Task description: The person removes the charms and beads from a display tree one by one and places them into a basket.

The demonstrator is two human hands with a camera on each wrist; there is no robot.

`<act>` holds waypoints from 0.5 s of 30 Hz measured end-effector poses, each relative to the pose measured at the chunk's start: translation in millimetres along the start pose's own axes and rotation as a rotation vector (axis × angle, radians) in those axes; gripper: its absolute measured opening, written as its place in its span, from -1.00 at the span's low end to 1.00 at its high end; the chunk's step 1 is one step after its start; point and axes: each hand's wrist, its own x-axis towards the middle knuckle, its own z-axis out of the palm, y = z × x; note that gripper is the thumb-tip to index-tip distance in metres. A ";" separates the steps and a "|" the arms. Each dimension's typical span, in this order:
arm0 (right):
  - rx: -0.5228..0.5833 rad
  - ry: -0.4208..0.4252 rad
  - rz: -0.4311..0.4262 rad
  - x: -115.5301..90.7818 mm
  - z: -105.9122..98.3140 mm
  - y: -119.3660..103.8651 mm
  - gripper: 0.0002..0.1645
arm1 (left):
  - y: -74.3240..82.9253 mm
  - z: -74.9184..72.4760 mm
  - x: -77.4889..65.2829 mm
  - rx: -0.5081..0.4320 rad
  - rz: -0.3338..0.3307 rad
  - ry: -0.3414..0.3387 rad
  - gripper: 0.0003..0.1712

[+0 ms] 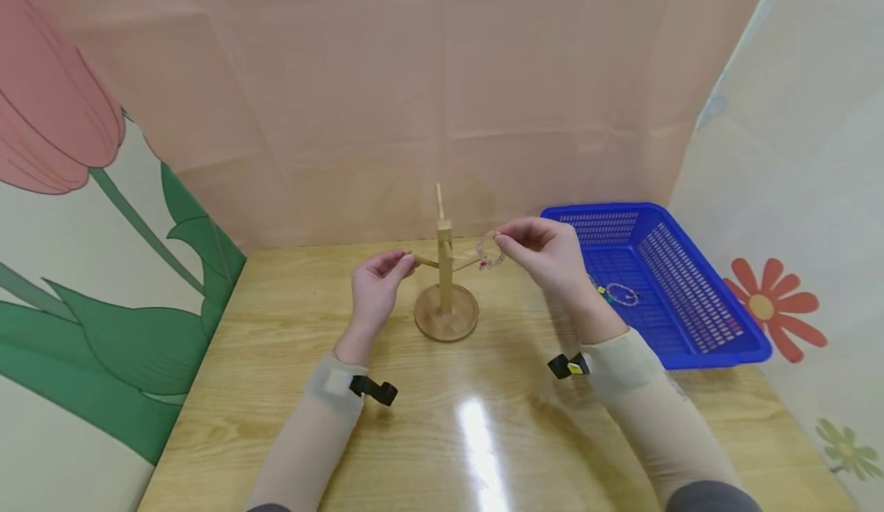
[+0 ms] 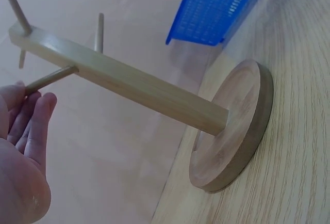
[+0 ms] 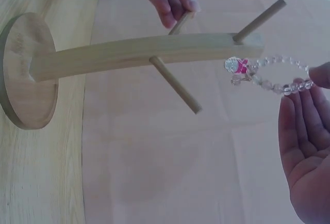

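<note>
A wooden rack (image 1: 446, 282) with a square post, several thin pegs and a round base (image 2: 252, 126) stands upright on the table. My left hand (image 1: 377, 280) pinches the end of one peg (image 2: 51, 78) on the rack's left side. On the other side, my right hand (image 1: 549, 255) holds a clear beaded bracelet (image 3: 281, 87) between thumb and fingers. A pink and silver charm (image 3: 237, 65) dangles from the bracelet, close to the post's upper end. In the right wrist view the bracelet is apart from the pegs.
A blue plastic basket (image 1: 691, 297) sits on the right of the wooden table (image 1: 290, 328). Inside it lies at least one more beaded bracelet (image 1: 623, 295), partly hidden by my right arm. A pink cloth backdrop (image 1: 359, 97) hangs behind the table.
</note>
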 end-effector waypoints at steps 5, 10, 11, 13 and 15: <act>-0.003 0.048 0.007 3.3 -4.4 1.3 -0.85 | -1.2 -0.3 0.4 -0.003 -0.006 0.002 -0.77; -0.031 0.060 0.013 5.5 -10.5 1.8 -0.86 | -1.8 0.2 0.8 -0.006 0.001 0.001 -0.79; -0.035 0.061 0.019 5.6 -11.5 1.3 -0.85 | -1.6 0.4 0.7 -0.006 0.003 0.001 -0.80; -0.039 0.067 0.027 6.5 -13.8 0.3 -0.84 | -1.2 0.6 0.4 -0.008 0.008 0.000 -0.80; -0.044 0.071 0.034 7.6 -15.8 -1.1 -0.82 | -0.7 0.4 -0.1 -0.011 0.011 0.001 -0.80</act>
